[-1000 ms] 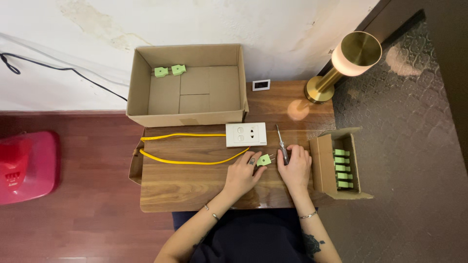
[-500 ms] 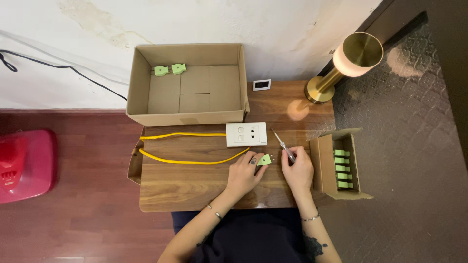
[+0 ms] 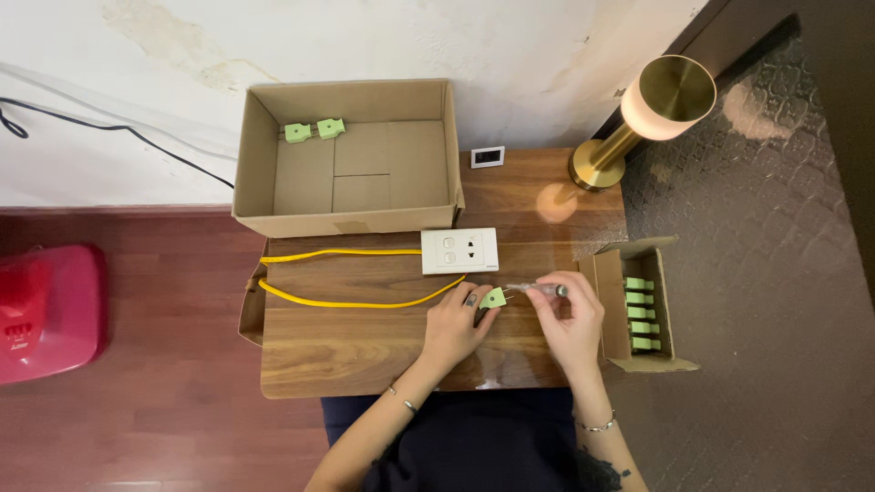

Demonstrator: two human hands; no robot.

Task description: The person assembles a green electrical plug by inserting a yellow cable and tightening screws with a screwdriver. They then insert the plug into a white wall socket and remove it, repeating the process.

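From the head camera, looking straight down, the left hand (image 3: 453,323) is closed around a small light-green plastic plug (image 3: 493,297), pinching it between thumb and fingertips just above the brown wooden counter (image 3: 365,351). The right hand (image 3: 570,319) is closed on a slim screwdriver with a clear handle (image 3: 540,290), held level with its tip pointing at the plug; whether the tip touches the plug is too small to tell. The two hands sit near each other, not touching.

A yellow cable (image 3: 346,301) loops over the counter to the left and ends near the plug, below a white rectangular wall socket plate (image 3: 459,251). A small open cardboard box (image 3: 612,305) just beside the right hand holds a row of more green plugs (image 3: 640,314). A large open cardboard box (image 3: 351,219) lies at the back of the counter, with two green plugs (image 3: 313,130) in it. The person's forearms are cut off by the lower edge.
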